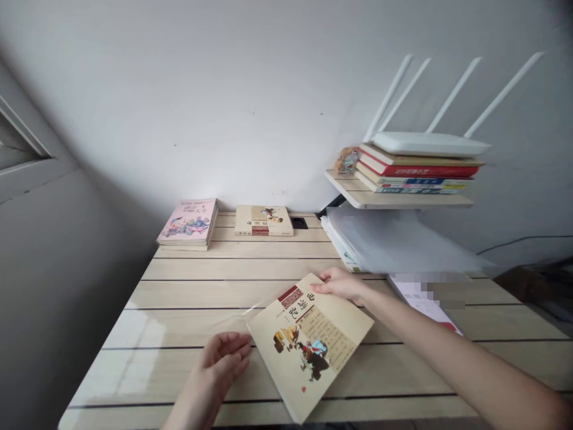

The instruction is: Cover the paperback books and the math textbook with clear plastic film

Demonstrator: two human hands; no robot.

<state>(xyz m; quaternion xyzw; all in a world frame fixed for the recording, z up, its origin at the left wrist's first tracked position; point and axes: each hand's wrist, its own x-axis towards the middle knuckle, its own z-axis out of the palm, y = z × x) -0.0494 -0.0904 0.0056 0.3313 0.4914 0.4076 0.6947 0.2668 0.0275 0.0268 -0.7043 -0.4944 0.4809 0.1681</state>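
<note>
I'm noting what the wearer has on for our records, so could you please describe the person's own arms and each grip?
Both are bare: the left grip and right grip show no glove, watch or bracelet. The slender right forearm has no sleeve in view; only a short stretch of the left forearm shows, also uncovered.

A pale desk (188,298) striped with dark lines carries pink-covered books (188,222) at its far left corner. A cream book (264,221) lies along its far edge, translucent sheets (394,239) toward the far right corner
</note>
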